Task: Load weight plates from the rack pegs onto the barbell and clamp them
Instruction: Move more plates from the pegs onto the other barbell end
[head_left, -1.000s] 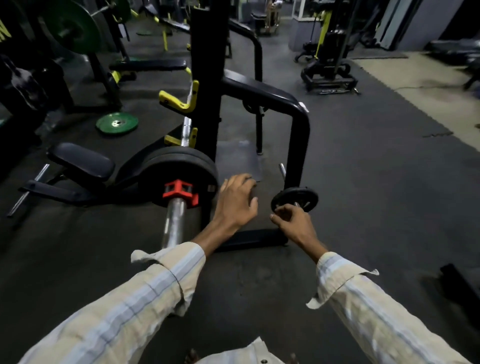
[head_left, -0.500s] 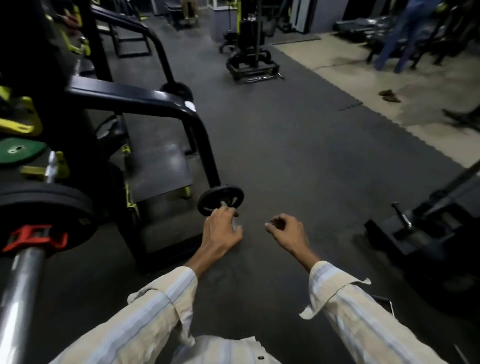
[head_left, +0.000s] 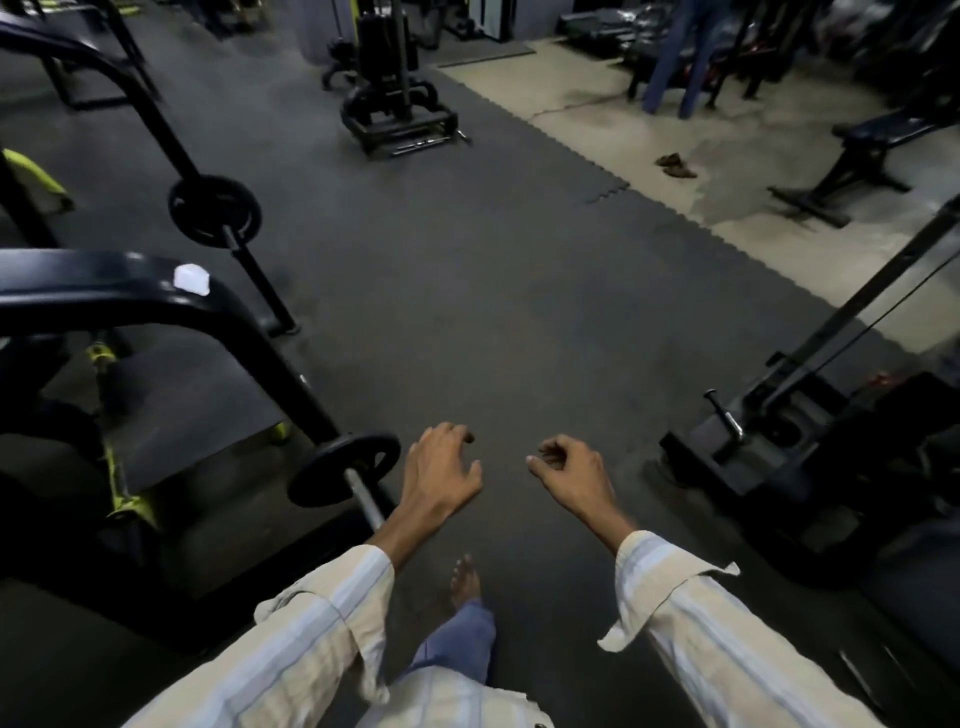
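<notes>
Fetching a plate is, by my reading, the step in hand, and doing it well means squaring up to the rack (head_left: 156, 306) before reaching, then drawing the plate straight off along its peg so it does not bind. The rack's black frame fills the left of the view; its near peg (head_left: 366, 501) juts toward the person with a small plate (head_left: 343, 470) seated on it, and a second plate (head_left: 214, 210) hangs on a peg farther back. The barbell is out of view, so the carry will need a turn to find it. Both hands hold nothing. The left hand (head_left: 440, 475) hovers just right of the small plate, palm down, fingers spread and bent, apart from the plate as far as the blur allows me to judge. The right hand (head_left: 569, 475) hangs beside it over the floor (head_left: 519, 312), fingers loosely curled, thumb pointing toward the left. Taking the small plate wants both hands on its rim.
</notes>
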